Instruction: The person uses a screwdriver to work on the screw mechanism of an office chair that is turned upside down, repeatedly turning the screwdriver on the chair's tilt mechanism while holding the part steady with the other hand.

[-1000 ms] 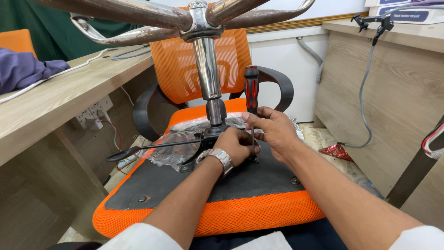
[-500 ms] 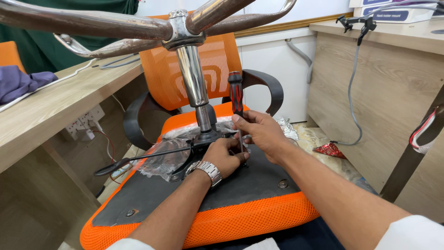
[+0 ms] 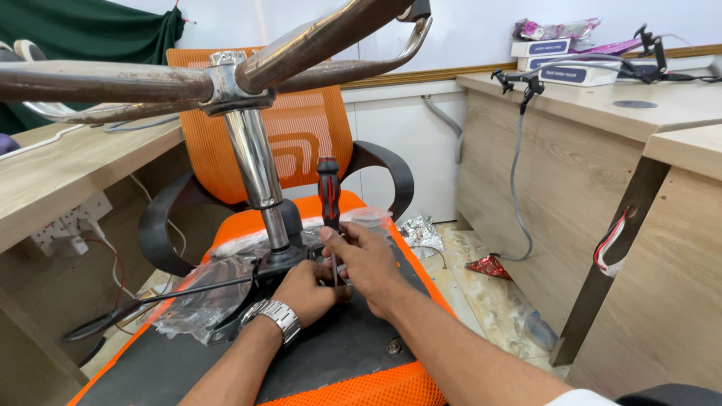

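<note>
**Screwdriver upright at the chair's underside**

The screwdriver (image 3: 329,197), black-handled with red stripes, stands upright just right of the chrome column (image 3: 256,169), its tip down on the black mechanism plate (image 3: 289,259) of the upturned orange office chair (image 3: 301,146). My right hand (image 3: 368,263) holds the tool low down, fingers curled around the shaft below the handle. My left hand (image 3: 304,292), a metal watch (image 3: 277,316) on its wrist, lies clenched against the plate just beside the tip; whether it pinches anything there I cannot tell. The two hands touch.

Crumpled clear plastic wrap (image 3: 199,297) clings around the plate, and a thin black lever (image 3: 150,304) sticks out to the left. The chair's star base (image 3: 113,81) spreads overhead. Wooden desks flank both sides, with a grey cable (image 3: 515,188) hanging down the right one.
</note>
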